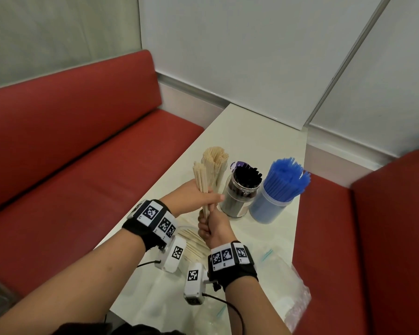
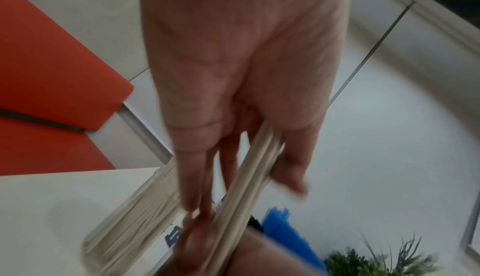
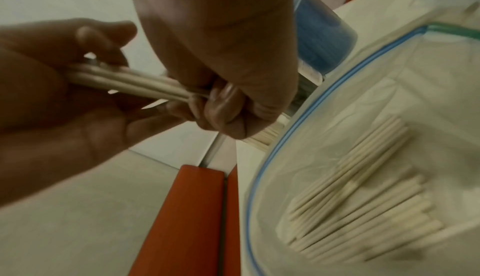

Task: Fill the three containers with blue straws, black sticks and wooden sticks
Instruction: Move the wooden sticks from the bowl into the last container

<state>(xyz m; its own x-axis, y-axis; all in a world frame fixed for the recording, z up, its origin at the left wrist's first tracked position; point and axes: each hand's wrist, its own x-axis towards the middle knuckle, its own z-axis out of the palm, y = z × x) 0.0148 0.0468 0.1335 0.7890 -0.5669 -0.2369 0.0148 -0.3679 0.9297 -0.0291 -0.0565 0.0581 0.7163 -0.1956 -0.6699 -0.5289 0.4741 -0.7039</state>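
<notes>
Both hands hold one upright bundle of wooden sticks (image 1: pixel 201 182) over the white table (image 1: pixel 252 131). My left hand (image 1: pixel 198 195) grips its middle, thumb across the front. Below it my right hand (image 1: pixel 212 227) is curled round the bundle's lower end (image 3: pixel 135 83). Just behind stands a clear container of wooden sticks (image 1: pixel 215 165). To its right are a jar of black sticks (image 1: pixel 242 189) and a clear tub of blue straws (image 1: pixel 278 189). In the left wrist view the bundle (image 2: pixel 249 182) runs between thumb and fingers.
An open zip bag (image 3: pixel 350 188) with several more wooden sticks lies flat on the table under my wrists. More plastic bags (image 1: pixel 283 281) cover the table's near right part. Red bench seats (image 1: pixel 82 153) flank the table on both sides; a white wall is behind.
</notes>
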